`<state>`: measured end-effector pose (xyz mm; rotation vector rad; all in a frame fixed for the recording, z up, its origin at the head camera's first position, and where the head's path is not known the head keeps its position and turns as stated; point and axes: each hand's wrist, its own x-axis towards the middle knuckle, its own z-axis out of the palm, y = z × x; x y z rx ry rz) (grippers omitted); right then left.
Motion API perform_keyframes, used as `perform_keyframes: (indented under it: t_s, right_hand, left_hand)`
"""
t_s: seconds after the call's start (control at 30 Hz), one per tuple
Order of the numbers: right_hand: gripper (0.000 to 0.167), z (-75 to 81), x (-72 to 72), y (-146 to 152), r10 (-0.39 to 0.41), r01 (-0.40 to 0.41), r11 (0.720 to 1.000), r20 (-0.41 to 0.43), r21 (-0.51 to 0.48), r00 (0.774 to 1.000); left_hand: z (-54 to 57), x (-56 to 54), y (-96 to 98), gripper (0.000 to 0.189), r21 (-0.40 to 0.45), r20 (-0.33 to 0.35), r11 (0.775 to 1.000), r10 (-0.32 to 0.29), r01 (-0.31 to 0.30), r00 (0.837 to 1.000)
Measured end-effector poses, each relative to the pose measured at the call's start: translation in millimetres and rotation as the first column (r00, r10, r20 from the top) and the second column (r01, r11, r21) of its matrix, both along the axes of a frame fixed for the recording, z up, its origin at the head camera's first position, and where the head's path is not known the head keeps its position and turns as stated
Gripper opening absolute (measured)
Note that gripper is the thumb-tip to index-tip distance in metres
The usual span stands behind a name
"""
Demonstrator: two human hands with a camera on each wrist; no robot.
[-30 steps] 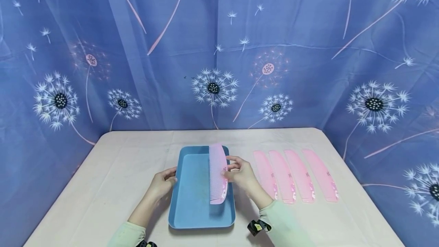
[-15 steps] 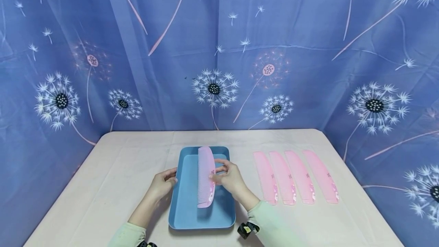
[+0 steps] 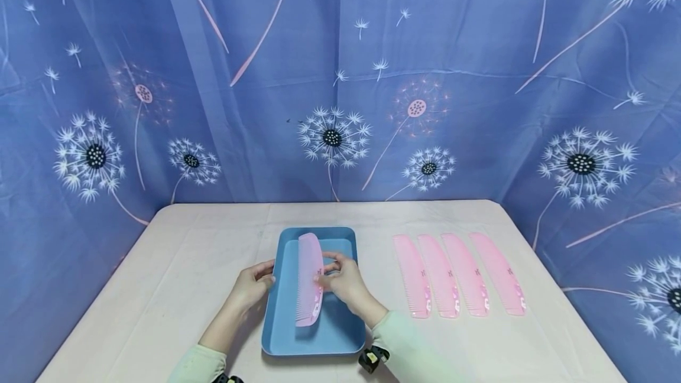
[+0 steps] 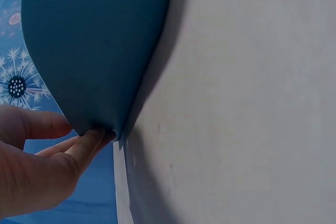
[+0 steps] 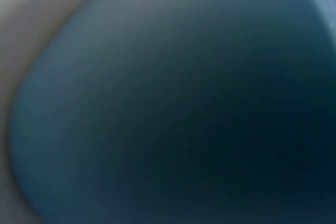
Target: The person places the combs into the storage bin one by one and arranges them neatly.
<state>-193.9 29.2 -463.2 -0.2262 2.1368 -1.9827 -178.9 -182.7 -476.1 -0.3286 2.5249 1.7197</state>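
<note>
Dandelion curtain (image 3: 266,123) behind — left grip (image 3: 252,286) pinches a blue tray (image 3: 340,333), right grip (image 3: 344,282) a pink comb (image 3: 308,270) over it.

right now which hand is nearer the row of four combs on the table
Right. The right hand holds another comb over the blue tray, left of the row; the left hand, farther left, grips the tray's left edge.

At lower left we see a bare left hand (image 4: 44,174) pinching a smooth blue tray (image 4: 100,45), upper left; dandelion-printed blue fabric (image 4: 17,86) edges the left, an off-white tabletop (image 4: 252,98) the right.
</note>
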Motion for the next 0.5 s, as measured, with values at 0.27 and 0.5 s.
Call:
perform_keyframes:
  t_s: [0.27,0.5]
  right_hand:
    - [0.057,3.9,7.5,-8.1,0.023,-0.023,1.0,-0.002,-0.003,1.0]
    - [0.058,-4.0,8.3,-15.1,0.03,-0.03,0.999,-0.018,0.019,0.999]
  left_hand:
    - [-1.0,-0.8,-1.5,0.043,-0.005,-0.013,1.0,-0.007,0.007,1.0]
    - [-0.6,-0.9,-1.2,0.043,-0.01,-0.016,1.0,-0.012,0.012,1.0]
